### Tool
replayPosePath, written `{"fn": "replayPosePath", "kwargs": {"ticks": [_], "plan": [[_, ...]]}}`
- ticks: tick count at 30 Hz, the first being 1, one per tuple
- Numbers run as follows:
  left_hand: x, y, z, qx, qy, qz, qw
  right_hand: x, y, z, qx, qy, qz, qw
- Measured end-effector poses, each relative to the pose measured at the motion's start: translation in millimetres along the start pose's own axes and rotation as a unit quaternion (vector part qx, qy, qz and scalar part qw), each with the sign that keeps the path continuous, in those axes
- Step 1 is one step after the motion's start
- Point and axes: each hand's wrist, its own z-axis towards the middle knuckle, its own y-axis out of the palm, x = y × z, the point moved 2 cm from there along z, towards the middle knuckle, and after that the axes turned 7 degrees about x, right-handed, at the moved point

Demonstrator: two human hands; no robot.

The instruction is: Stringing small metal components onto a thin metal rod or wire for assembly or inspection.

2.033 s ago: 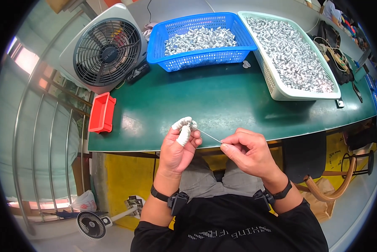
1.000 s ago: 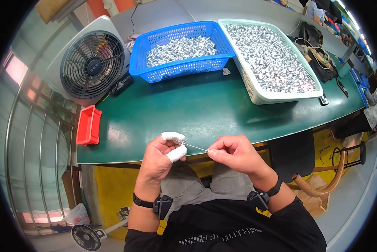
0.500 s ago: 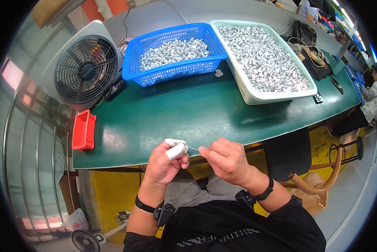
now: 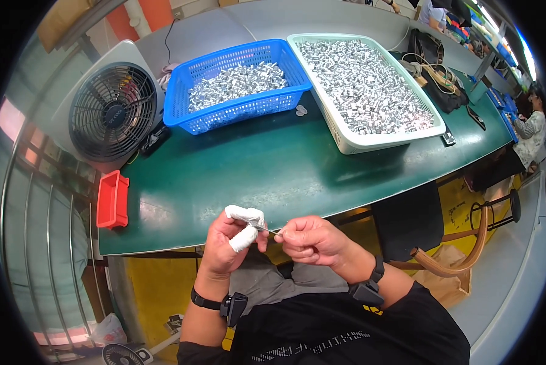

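Note:
Close together in front of my body, past the table's near edge, are both my hands. White wraps cover the thumb and forefinger of my left hand (image 4: 224,243). Its fingers are curled and closed around something too small to make out. My right hand (image 4: 312,240) pinches a thin metal rod (image 4: 269,230) between thumb and fingers. The rod's far end reaches in between the wrapped fingers, which hide its tip. Across the green table stand a blue basket (image 4: 239,114) and a pale green basket (image 4: 382,143), both holding many small silvery metal parts.
A red bin (image 4: 113,199) sits at the table's left edge, below a box fan (image 4: 113,115). Two small discs (image 4: 301,111) lie by the blue basket. A black bag and cables (image 4: 443,85) are at the far right. A chair (image 4: 407,222) stands at the near right.
My left thumb and forefinger have parted a little around the rod's end. My right hand has turned and dropped slightly, still pinching the rod. The whole view has shifted a bit.

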Motion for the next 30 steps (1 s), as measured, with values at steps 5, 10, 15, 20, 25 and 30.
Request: {"fn": "replayPosePath", "kwargs": {"ticks": [5,10,15,20,25,30], "plan": [[0.8,-8.3,3.4,0.005,-0.027,-0.002,1.0,11.9,8.6,-5.1,-0.004,0.06,0.082,0.995],[-6.3,-3.8,5.2,0.135,-0.104,-0.01,0.985,5.9,6.6,-6.0,0.015,0.072,0.061,0.995],[-3.5,-0.4,2.4,0.149,-0.047,-0.053,0.986,9.5,-3.9,-7.6,0.006,0.192,0.174,0.966],[4.6,-11.2,4.6,0.181,0.012,-0.112,0.977,4.6,-16.0,-12.8,-0.005,0.362,0.314,0.878],[1.6,-17.1,4.5,0.102,-0.075,-0.222,0.967,-8.6,-7.8,-4.7,0.02,0.211,0.159,0.964],[-5.1,-14.7,4.6,0.108,-0.107,-0.232,0.961,-13.6,-2.0,-2.4,-0.002,0.194,0.107,0.975]]}}
